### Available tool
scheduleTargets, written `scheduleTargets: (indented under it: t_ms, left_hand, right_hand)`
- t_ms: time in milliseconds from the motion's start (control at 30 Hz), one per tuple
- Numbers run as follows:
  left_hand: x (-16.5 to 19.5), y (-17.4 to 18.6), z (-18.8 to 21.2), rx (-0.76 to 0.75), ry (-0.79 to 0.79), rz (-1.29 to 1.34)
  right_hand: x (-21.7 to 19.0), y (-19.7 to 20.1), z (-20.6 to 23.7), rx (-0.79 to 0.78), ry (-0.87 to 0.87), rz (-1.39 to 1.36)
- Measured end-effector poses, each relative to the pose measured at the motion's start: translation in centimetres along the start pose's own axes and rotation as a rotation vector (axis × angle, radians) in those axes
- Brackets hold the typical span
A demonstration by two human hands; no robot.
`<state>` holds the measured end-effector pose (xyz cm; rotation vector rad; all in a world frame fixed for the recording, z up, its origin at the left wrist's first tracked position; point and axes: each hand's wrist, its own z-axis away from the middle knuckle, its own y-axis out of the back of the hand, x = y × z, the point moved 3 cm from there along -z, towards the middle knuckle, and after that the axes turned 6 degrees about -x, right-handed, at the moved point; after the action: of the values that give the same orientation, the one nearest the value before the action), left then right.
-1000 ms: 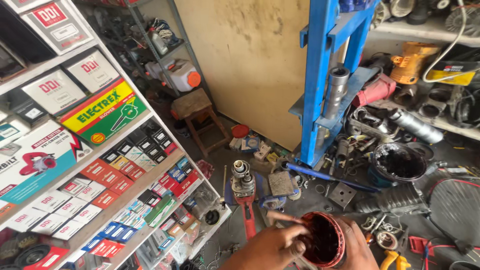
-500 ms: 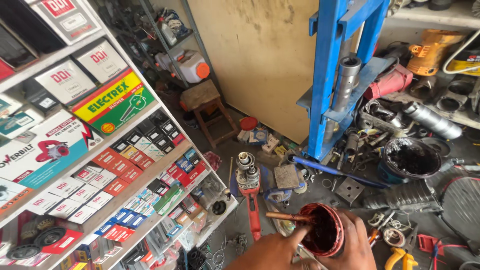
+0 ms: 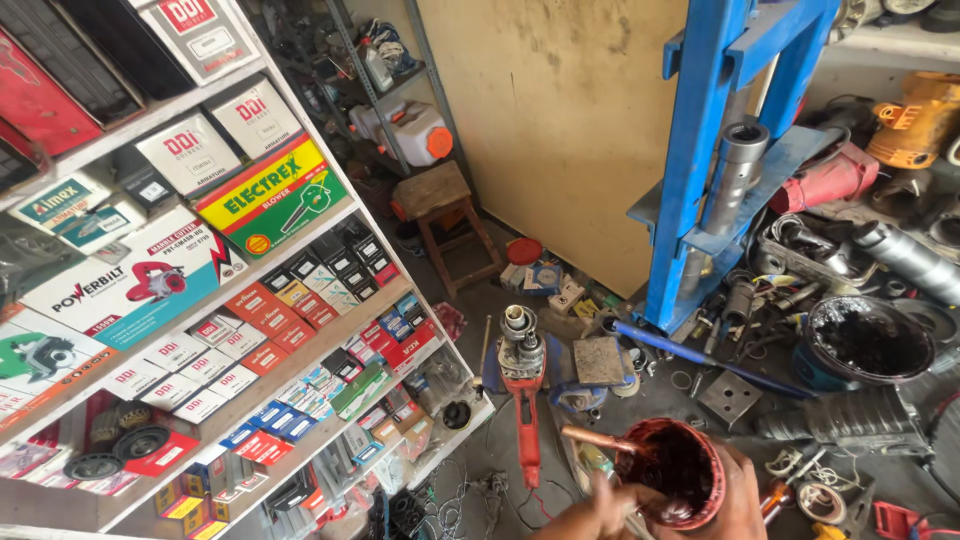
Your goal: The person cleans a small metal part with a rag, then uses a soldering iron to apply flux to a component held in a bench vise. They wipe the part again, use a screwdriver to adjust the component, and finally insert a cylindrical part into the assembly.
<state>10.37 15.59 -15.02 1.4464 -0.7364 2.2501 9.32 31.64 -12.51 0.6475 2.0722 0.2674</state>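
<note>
Below the blue press frame (image 3: 700,190), the right hand (image 3: 735,500) cups a red wound stator (image 3: 675,472); the left hand (image 3: 610,505) pinches a copper-tipped tool (image 3: 595,440) at its rim. Likely heavy, rigid; windings fragile, so grip the outer shell.

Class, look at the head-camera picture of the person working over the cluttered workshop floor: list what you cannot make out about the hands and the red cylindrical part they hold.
- Right hand: cut off by the bottom edge; its grip behind the red cylindrical part is hidden.
- Left hand: motion-blurred and cropped; finger positions unclear.
- Copper-coloured rod: its lower end is lost in the blurred hand.
- Inside of the part: dark, details unreadable.
</note>
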Motion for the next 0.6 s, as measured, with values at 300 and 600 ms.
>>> scheduleTargets:
  t_ms: [300, 600]
  left_hand:
    - [2.9, 8.6, 5.3, 0.359, -0.508, 0.120]
    - [9.5, 6.4, 3.3, 0.841, -0.205, -0.629]
  right_hand:
    - [1.6, -1.2, 0.4, 0.080, -0.137, -0.153]
    - [7.8, -3.0, 0.3, -0.206, -0.076, -0.157]
